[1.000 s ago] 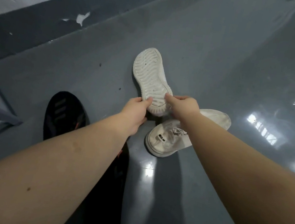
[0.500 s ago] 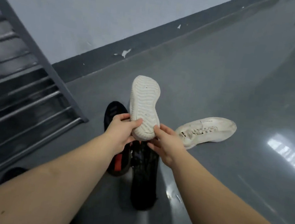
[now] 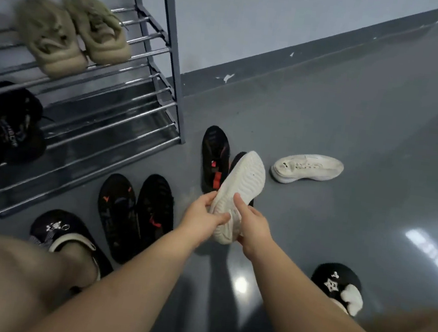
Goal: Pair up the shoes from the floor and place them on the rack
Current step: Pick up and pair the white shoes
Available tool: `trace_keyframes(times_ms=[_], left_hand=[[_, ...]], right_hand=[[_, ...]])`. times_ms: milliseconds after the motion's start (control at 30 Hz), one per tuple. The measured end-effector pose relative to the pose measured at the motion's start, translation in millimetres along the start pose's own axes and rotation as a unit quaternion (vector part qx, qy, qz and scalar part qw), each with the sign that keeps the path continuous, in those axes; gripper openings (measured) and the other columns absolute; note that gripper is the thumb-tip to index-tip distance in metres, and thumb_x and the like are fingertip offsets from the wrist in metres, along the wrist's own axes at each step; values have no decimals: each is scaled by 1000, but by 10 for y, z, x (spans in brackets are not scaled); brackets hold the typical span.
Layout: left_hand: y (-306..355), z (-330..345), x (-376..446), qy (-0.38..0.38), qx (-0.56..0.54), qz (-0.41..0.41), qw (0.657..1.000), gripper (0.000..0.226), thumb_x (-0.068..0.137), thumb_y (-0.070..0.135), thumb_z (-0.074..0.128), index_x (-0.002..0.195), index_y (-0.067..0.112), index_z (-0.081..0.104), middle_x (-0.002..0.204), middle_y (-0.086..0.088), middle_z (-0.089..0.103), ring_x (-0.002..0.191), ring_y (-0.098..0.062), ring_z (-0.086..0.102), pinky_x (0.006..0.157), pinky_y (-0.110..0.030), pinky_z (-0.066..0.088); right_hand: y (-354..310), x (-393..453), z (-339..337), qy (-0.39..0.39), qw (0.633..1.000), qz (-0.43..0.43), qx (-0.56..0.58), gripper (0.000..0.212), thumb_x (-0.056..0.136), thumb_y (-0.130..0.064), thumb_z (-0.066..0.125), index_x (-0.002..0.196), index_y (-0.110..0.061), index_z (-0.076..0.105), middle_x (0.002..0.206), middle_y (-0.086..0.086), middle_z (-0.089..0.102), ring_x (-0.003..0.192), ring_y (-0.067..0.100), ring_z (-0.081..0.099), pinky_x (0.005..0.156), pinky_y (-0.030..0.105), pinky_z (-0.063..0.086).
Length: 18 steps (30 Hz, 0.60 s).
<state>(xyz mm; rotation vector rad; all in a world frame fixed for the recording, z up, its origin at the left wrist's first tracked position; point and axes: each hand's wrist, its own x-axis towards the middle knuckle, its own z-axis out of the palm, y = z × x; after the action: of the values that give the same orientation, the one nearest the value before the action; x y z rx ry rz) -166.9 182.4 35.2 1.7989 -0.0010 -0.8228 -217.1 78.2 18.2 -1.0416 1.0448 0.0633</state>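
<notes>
Both hands hold one white shoe (image 3: 239, 192) sole-up above the floor (image 3: 353, 126), at its heel end; the left hand (image 3: 201, 215) has its fingers curled round one edge with the thumb across the sole, and the right hand (image 3: 253, 224) grips the other edge, thumb pressed on the sole; the toe points away, over a black shoe with red marks (image 3: 214, 157). It looks light, with a soft upper and a ribbed, bendy sole, so a pinch at the heel collar or a grip across the midfoot should carry it easily. Its likely partner, the second white shoe (image 3: 307, 167), lies on the floor to the right, well apart. The rack (image 3: 168, 45) stands to the left; a middle shelf holds an olive pair (image 3: 71, 34), a lower one dark shoes (image 3: 6, 128); bare bars remain beside both. Another black pair (image 3: 135, 216) lies on the floor near the rack.
</notes>
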Motion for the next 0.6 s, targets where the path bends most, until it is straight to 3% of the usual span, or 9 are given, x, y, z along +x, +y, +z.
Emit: trace_keyframes(times_ms=[67,167,233,300,400,500,600], left_hand=[[-110,54,-154,-13,83,24,996,68,78,15,73,139,21,44,127,4,59,111,-15,59,98,-30,47],[-227,77,-290,-47,134,38,989,76,70,24,78,138,28,44,125,7,61,113,-15,60,101,-34,46],[-209,60,-329,-78,80,42,993,69,75,23,76,137,23,47,129,2,61,115,-14,59,103,-32,45],[-148,-8,-362,-63,-13,15,998,53,87,24,65,136,15,48,132,-4,58,116,-15,56,97,-27,45],[-201,-146,-357,-19,-75,-103,992,52,90,42,55,135,18,47,135,-2,50,117,-23,50,85,-33,44],[-260,-165,-408,-119,-143,-220,958,54,89,53,48,127,15,49,119,-7,54,100,-27,55,77,-39,49],[-261,-81,-437,-186,-224,-216,932,38,94,45,42,107,13,58,98,-7,63,87,-22,61,79,-38,52]], right_hand=[[84,-116,-64,6,1000,-1,15,36,84,-35,68,107,-7,64,103,12,71,83,23,69,64,30,55],[162,-222,-133,18,999,22,29,35,81,-32,71,104,-7,61,98,12,70,81,23,67,74,36,56],[187,-256,-194,13,998,46,44,40,81,-32,71,108,-6,59,98,11,68,85,25,67,84,41,55],[178,-274,-247,-4,996,58,66,50,81,-36,70,117,-5,58,105,12,67,92,25,65,83,41,55],[146,-277,-304,-49,992,57,103,56,84,-40,63,126,-3,56,114,12,65,101,25,62,88,39,52],[142,-283,-319,-96,989,44,102,56,87,-43,57,125,-2,58,111,12,66,107,27,60,103,38,41],[163,-271,-353,-129,988,34,79,54,88,-44,56,128,-8,58,125,10,64,124,27,54,114,40,32]])
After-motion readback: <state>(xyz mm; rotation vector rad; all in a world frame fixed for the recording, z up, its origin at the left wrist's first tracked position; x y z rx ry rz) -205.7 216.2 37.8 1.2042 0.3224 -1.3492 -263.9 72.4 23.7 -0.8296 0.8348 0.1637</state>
